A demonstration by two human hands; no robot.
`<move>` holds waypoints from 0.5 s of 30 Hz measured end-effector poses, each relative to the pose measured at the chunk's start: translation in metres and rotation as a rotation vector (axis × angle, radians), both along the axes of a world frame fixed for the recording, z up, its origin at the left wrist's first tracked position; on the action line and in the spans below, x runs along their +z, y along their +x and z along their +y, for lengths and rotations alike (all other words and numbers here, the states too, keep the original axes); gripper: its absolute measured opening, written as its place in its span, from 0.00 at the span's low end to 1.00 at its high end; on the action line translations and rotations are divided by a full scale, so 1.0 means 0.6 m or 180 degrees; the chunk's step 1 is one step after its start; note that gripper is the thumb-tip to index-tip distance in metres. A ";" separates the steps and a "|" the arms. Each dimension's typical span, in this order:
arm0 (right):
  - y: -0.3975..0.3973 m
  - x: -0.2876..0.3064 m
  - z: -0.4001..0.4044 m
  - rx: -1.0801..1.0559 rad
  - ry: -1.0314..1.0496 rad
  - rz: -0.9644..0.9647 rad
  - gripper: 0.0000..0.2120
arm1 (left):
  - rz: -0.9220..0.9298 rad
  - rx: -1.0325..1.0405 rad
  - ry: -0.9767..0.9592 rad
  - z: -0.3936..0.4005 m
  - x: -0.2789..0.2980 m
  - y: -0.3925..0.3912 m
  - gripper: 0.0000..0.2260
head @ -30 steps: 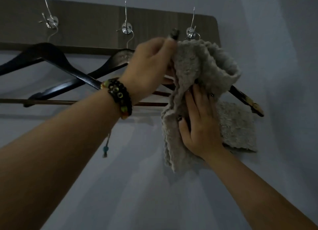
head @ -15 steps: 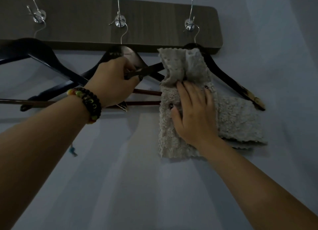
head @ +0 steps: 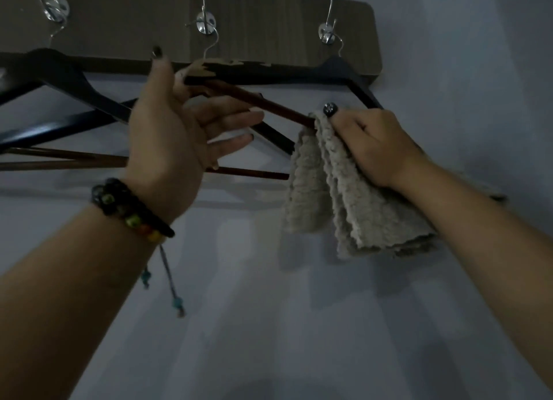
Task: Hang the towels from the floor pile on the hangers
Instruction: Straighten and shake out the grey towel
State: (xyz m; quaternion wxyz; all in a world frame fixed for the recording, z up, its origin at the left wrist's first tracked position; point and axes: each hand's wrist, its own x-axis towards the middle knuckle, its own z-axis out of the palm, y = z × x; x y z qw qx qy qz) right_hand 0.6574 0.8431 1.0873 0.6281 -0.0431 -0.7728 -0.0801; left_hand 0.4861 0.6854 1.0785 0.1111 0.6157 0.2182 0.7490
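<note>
Right hand: the right hand (head: 378, 146) grips the towel (head: 344, 196) where it folds over the hanger's bar, thumb on top with a dark painted nail, the other fingers curled under the cloth and hidden.
Left hand: the left hand (head: 176, 136) holds the raised left end of the right hanger (head: 344, 70); thumb and forefinger close on the wood, the lower fingers are spread and straight, touching nothing I can make out.
Towel: pale grey-beige, thick and nubbly with wavy edges, folded into several layers; it hangs over the reddish-brown bar (head: 263, 103) near that bar's right end, and its layers fan out and down under the right wrist.
Right hanger: dark wood, tilted, its left end lifted level with the board's lower edge and chipped to pale wood there; its wire hook sits on the right-hand peg.
Other hangers: the middle hanger (head: 89, 121) and the left hanger (head: 54, 73), both dark, hang crossed below the board's left half, their brown bars running left.
Board: a brown wooden board (head: 269, 28) fixed high on the wall carries three metal pegs (head: 206, 22) along it.
Wrist: a beaded bracelet (head: 131, 208) with a dangling cord circles the left wrist.
Wall: a plain pale wall (head: 269, 325) lies behind everything, in dim light.
</note>
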 end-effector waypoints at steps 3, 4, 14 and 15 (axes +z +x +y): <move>0.005 0.015 -0.020 0.0017 -0.0468 -0.0124 0.26 | 0.0231 0.0330 -0.0132 0.028 -0.017 0.007 0.13; 0.006 0.021 -0.028 -0.0024 -0.0585 -0.0154 0.26 | 0.0409 0.0501 -0.0240 0.037 -0.021 0.011 0.12; 0.005 0.024 -0.081 -0.0456 -0.0968 0.0019 0.19 | 0.1297 0.0917 -0.0860 0.052 -0.036 0.043 0.07; 0.010 0.016 -0.076 -0.0486 -0.1051 0.0214 0.16 | 0.1283 0.0942 -0.0865 0.053 -0.041 0.043 0.07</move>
